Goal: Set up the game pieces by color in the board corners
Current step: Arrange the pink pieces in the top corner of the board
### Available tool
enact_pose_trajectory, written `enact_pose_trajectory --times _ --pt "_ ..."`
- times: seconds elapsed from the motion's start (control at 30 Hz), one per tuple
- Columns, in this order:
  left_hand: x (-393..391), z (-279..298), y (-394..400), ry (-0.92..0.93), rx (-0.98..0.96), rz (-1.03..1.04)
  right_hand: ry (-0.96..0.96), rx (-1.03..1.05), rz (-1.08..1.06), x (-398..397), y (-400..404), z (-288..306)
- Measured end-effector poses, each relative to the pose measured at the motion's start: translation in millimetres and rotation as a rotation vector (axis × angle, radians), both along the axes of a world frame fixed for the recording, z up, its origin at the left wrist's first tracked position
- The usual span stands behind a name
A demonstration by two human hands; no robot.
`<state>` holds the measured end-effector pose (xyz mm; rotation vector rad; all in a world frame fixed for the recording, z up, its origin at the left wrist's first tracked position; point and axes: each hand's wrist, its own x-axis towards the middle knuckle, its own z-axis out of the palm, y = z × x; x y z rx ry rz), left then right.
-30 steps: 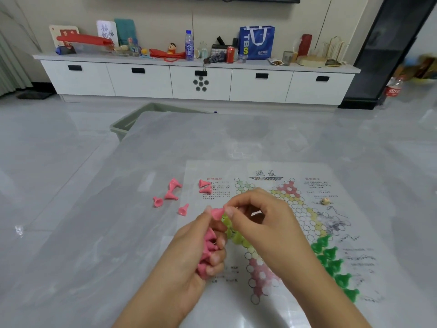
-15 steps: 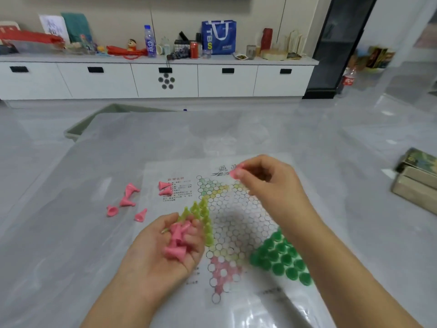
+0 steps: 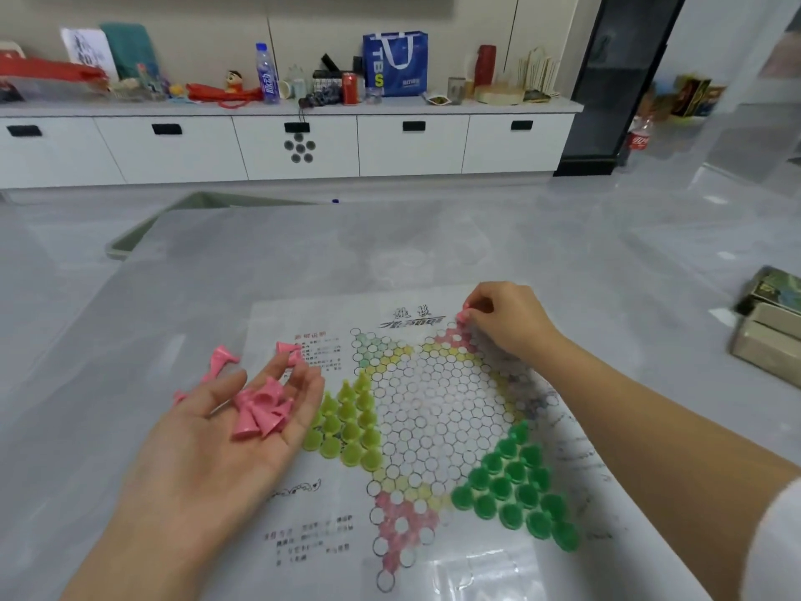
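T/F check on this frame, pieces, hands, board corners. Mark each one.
1. The left hand lies palm up with a pile of pink pieces on it. True.
2. The right hand pinches a dark green piece. False: it pinches a pink piece at the far pink corner of the board.
3. The dark green pieces fill a near right corner. True.
4. The yellow-green pieces lie scattered off the board. False: they stand grouped in a left corner.
5. Loose pink pieces lie on the table left of the board. True.
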<state>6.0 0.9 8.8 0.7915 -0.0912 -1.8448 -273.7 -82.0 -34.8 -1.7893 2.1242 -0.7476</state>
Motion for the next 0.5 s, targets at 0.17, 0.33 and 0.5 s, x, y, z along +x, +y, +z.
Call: enact_pose_trajectory --times 0.17,0.33,0.5 --pt "-3.4 0.7 2.1 0.01 -0.003 0.003 0.011 -0.016 -0.016 -1.4 -1.8 -4.3" --pt "-5.0 -0.8 3.4 0.026 0.001 -0.014 0.023 -0.037 -0.014 0.1 -0.7 -5.6" --pt "-4.0 1.7 4.3 0.026 0.015 -0.008 0.048 -0.055 -0.022 0.3 -2.4 -8.9"
